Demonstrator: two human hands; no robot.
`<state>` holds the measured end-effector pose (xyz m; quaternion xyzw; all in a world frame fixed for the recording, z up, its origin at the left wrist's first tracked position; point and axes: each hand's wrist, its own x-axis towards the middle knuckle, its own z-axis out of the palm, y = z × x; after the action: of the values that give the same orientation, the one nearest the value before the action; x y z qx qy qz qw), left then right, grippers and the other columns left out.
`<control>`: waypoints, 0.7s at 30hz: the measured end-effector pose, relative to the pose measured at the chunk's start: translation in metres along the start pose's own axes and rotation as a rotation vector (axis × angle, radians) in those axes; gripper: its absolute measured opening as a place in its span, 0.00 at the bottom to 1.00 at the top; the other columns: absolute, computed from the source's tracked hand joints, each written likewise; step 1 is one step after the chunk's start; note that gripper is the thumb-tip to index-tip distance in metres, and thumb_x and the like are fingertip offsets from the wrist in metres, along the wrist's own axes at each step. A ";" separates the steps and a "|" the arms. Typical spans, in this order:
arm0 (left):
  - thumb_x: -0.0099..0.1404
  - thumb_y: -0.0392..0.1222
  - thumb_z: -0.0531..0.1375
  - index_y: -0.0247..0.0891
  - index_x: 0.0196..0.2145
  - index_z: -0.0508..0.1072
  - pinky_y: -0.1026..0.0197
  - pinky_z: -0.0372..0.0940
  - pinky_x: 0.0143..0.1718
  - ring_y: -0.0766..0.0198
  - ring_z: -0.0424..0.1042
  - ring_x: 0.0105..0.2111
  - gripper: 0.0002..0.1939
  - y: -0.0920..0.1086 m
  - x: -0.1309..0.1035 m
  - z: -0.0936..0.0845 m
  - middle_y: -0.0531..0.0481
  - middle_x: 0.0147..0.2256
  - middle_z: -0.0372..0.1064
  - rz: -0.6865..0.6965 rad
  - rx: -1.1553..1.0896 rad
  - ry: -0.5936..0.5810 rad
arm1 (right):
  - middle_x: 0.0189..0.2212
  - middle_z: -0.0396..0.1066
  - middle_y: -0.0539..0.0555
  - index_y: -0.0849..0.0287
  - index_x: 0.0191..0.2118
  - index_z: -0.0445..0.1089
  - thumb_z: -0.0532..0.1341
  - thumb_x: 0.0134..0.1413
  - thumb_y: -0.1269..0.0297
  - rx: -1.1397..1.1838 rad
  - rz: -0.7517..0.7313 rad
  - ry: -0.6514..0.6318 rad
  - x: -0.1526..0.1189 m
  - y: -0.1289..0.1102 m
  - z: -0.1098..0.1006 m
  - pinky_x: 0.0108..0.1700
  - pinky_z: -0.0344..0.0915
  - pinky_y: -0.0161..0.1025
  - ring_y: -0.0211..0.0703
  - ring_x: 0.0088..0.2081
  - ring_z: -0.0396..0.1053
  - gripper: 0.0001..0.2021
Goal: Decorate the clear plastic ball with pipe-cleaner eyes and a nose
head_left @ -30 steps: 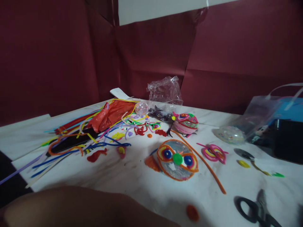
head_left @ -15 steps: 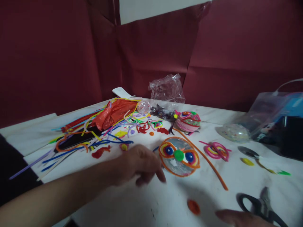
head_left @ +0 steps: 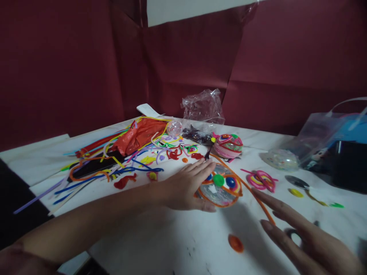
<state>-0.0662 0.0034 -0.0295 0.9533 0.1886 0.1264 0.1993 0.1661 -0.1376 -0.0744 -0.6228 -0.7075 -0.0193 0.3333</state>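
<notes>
A clear round piece [head_left: 219,194] edged in orange, with blue eyes and a green nose, lies on the white table [head_left: 160,240]. My left hand [head_left: 189,185] covers its left side, fingers stretched out and thumb apart. Reaching in from the lower right, my right hand [head_left: 304,236] has its fingers apart, near the orange pipe cleaner [head_left: 262,206] that runs beside the round piece. It partly hides the scissors [head_left: 294,235]. A small orange coil [head_left: 236,243] lies in front, between the two hands.
Colourful pipe cleaners [head_left: 106,173] and a red plastic bag [head_left: 140,134] spread over the left. Behind are a pink decorated ball [head_left: 228,146] and a clear crumpled bag [head_left: 203,109]. Rightward lie a pink coiled piece [head_left: 261,180], a clear dome [head_left: 281,159] and a black box [head_left: 349,166].
My left hand has opened out and moved over the left part of the round piece. My right hand has come further into view, up from the bottom edge, over the scissors.
</notes>
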 end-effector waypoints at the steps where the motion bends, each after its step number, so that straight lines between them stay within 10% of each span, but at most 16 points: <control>1: 0.55 0.61 0.56 0.29 0.63 0.35 0.46 0.36 0.61 0.50 0.31 0.64 0.51 -0.002 0.002 0.000 0.38 0.64 0.27 -0.016 0.003 -0.007 | 0.56 0.57 0.55 0.46 0.62 0.48 0.49 0.63 0.54 -0.064 -0.089 -0.010 0.005 -0.006 0.002 0.48 0.64 0.57 0.58 0.53 0.59 0.23; 8: 0.56 0.62 0.54 0.25 0.62 0.31 0.47 0.37 0.62 0.49 0.31 0.63 0.53 -0.010 0.013 0.000 0.35 0.64 0.24 -0.053 -0.037 0.011 | 0.61 0.46 0.62 0.60 0.65 0.40 0.47 0.64 0.59 -0.178 -0.273 -0.022 0.036 -0.021 0.021 0.53 0.59 0.52 0.54 0.59 0.48 0.27; 21: 0.55 0.65 0.54 0.32 0.63 0.28 0.43 0.35 0.61 0.46 0.29 0.63 0.54 -0.018 0.025 0.009 0.38 0.64 0.23 -0.062 -0.136 0.086 | 0.62 0.44 0.58 0.54 0.65 0.37 0.49 0.61 0.49 -0.079 -0.199 -0.018 0.047 -0.005 0.035 0.55 0.52 0.61 0.58 0.59 0.46 0.33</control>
<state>-0.0466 0.0259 -0.0406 0.9249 0.2175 0.1733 0.2591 0.1462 -0.0826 -0.0768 -0.5622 -0.7675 -0.0747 0.2986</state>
